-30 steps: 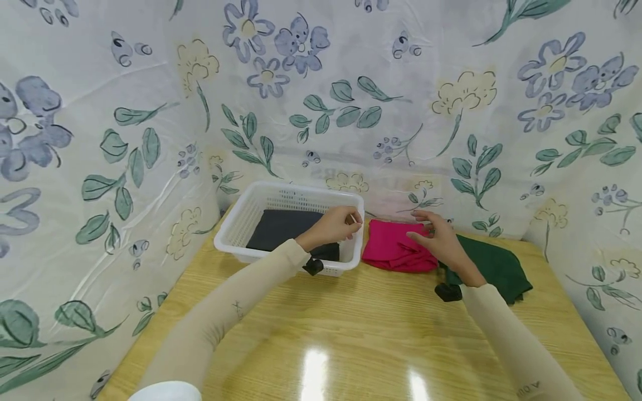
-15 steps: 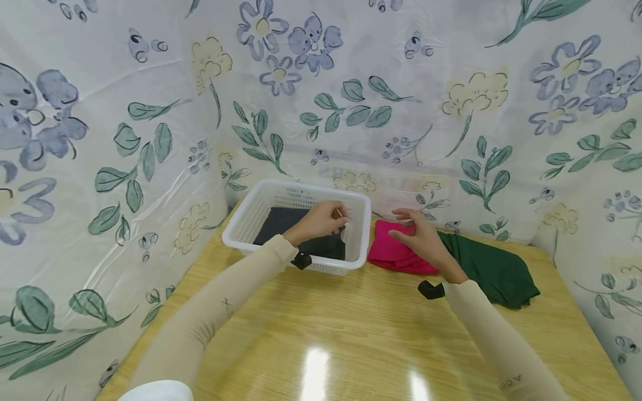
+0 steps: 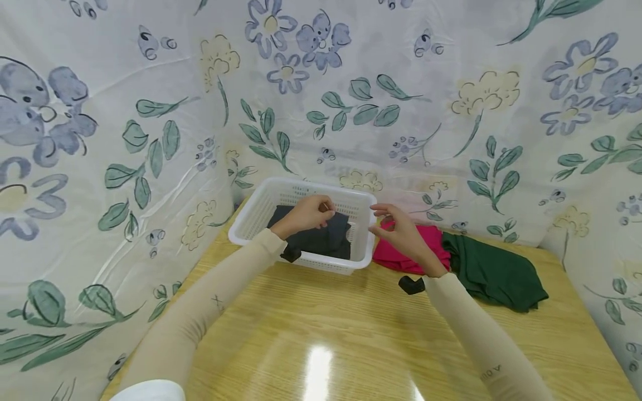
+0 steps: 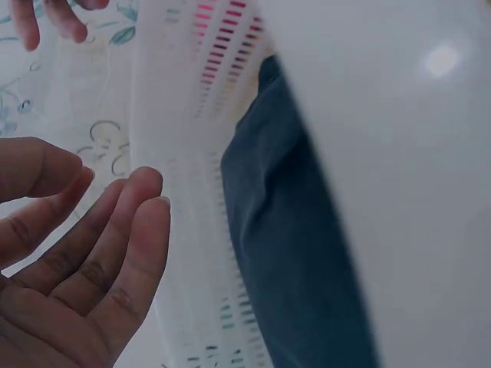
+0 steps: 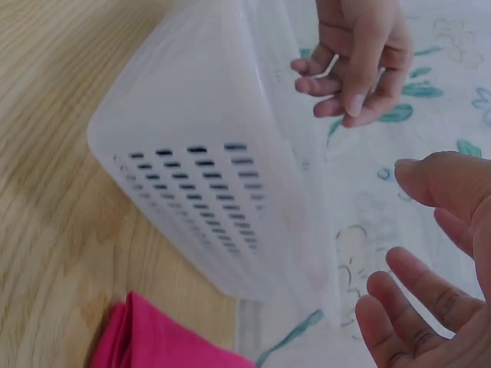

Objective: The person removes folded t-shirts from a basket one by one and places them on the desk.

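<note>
A white plastic basket (image 3: 370, 248) stands on the table with folded dark navy cloth (image 3: 337, 234) inside it. Above that cloth hovers my left hand (image 3: 305, 214), its fingers loosely bent and holding nothing; the left wrist view shows the thumb apart from the other fingertips (image 4: 146, 230). My right hand (image 3: 403, 234) is raised near the basket's right rim, partly over a folded pink cloth (image 3: 435, 240). Its thumb and fingers are spread apart with nothing between them, as the right wrist view shows around the right hand (image 5: 453, 261).
A dark green cloth (image 3: 501, 273) lies to the right of the pink one, their edges meeting. The wooden table (image 3: 351, 328) reaches toward me. Floral curtain fabric (image 3: 351, 145) hangs directly behind and to the left and right of the table.
Both hands have moved left: the left one further over the basket, the right one from above the pink cloth toward the basket's rim. The head view has turned slightly left.
</note>
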{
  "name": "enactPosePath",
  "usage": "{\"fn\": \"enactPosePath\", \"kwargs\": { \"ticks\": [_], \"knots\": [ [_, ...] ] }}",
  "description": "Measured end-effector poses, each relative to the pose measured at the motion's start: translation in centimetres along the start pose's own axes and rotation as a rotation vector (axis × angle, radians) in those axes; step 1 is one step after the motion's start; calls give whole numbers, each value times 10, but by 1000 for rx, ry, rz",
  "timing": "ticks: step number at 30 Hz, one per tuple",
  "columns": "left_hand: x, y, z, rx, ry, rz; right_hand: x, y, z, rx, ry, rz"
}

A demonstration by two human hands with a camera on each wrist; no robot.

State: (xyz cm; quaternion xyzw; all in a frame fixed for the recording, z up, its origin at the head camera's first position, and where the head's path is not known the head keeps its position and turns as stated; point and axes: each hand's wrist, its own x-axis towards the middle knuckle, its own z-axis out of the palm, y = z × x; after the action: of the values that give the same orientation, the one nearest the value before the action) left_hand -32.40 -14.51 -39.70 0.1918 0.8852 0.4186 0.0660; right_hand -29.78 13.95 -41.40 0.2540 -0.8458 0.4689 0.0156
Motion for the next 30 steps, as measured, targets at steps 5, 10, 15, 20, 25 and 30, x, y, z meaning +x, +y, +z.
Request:
{"fn": "enactPosePath", "kwargs": {
  "ticks": [5,10,15,20,25,30],
  "knots": [
    [1,-1,-13,-14,4,-28,4,-8,11,35,-44,5],
    [6,-7,-25,-5,53,-48,11,-12,21,59,-60,-32],
    [10,-16,-39,36,105,-76,17,-15,30,35,-77,-34],
    [9,-25,-50,61,111,-128,22,-18,40,46,-110,-3],
    [8,-33,-57,33,103,-220,27,-21,50,37,-135,-2],
    [7,-38,-59,40,83,-294,31,-24,59,-10,-160,4]
  ]
}}
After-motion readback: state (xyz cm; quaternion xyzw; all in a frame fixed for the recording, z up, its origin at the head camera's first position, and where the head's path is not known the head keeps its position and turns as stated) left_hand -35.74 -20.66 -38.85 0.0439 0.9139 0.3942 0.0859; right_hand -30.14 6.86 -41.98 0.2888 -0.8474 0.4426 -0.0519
